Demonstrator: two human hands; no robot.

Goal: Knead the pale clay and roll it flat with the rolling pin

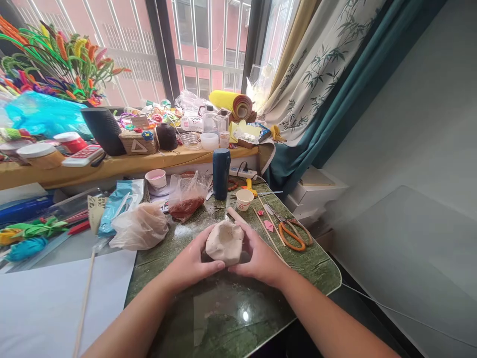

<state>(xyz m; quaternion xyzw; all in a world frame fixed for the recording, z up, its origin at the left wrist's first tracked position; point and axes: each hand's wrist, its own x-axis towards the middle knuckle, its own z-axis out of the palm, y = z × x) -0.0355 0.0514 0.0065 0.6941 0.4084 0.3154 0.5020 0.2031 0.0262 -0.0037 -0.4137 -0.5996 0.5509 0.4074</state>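
A pale lump of clay (pixel 224 243) with a shallow hollow in its top sits between my two hands over the dark green tabletop. My left hand (pixel 196 256) curls round its left side, thumb along the front. Round the right side is my right hand (pixel 257 253), its thumb low at the front near the other thumb. Just behind the clay a wooden stick (pixel 235 215) shows in part, its lower end hidden. A paper cup (pixel 245 200) stands beyond it, and a dark blue bottle (pixel 221 174) rises behind.
Orange-handled scissors (pixel 292 236) lie at the right beside thin sticks (pixel 268 231) and pink scraps (pixel 268 225). To the left are a bag of reddish-brown material (pixel 188 199) and a whitish plastic bag (pixel 141 226). White paper (pixel 44 303) covers the near left. Craft supplies crowd the windowsill (pixel 160 163).
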